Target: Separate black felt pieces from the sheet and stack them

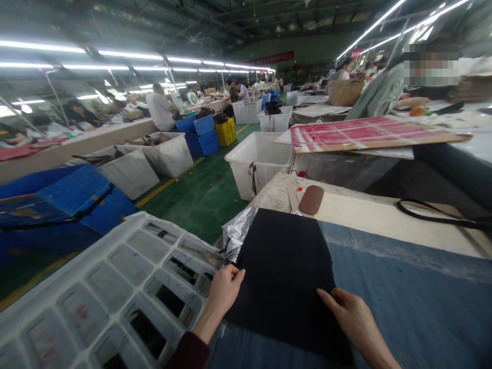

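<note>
At the left, blue bins [82,189] stand on the green floor [196,200], with a pale slotted plastic crate [139,290] nearer. Next, the left hand [223,289] pinches the left edge of a black sheet [284,279] — it lies over blue cloth [407,287], just near of a brown rounded piece [311,200]. The right hand [351,307] grips the sheet's right edge — thumb and forefinger together.

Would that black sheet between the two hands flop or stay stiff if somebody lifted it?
The black sheet would probably bend, as it looks thin and its right edge curves slightly. It is likely light for its size: the left hand and right hand meet its edges with just fingers and thumbs. Lying flat, it seems unlikely to roll.
</note>
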Action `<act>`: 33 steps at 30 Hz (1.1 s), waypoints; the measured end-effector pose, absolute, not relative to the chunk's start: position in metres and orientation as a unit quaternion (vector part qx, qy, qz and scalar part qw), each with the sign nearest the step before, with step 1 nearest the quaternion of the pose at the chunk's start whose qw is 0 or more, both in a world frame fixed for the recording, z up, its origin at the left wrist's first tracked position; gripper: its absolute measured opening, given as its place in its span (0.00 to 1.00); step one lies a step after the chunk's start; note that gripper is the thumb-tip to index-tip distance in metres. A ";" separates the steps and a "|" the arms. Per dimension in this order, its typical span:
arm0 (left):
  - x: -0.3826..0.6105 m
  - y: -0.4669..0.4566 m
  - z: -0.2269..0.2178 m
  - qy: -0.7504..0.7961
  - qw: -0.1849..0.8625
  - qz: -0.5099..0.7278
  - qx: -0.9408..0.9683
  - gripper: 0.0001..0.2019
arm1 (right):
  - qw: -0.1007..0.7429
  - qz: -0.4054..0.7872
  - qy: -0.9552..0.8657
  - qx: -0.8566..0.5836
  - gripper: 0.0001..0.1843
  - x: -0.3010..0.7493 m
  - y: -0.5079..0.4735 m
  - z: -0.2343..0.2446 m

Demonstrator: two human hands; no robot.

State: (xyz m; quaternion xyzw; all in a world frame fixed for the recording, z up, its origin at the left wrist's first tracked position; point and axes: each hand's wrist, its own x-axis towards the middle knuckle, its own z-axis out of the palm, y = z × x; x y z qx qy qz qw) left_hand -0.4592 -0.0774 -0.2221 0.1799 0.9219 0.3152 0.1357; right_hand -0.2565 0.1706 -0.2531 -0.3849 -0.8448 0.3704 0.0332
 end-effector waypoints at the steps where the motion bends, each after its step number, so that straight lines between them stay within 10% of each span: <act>1: -0.460 -0.077 -0.222 0.922 0.136 0.315 0.177 0.14 | 0.031 0.372 -0.844 -0.385 0.28 -0.257 0.171 -0.253; 33: -0.467 -0.079 -0.223 0.920 0.194 0.290 0.177 0.16 | 0.068 0.370 -0.821 -0.430 0.16 -0.259 0.157 -0.228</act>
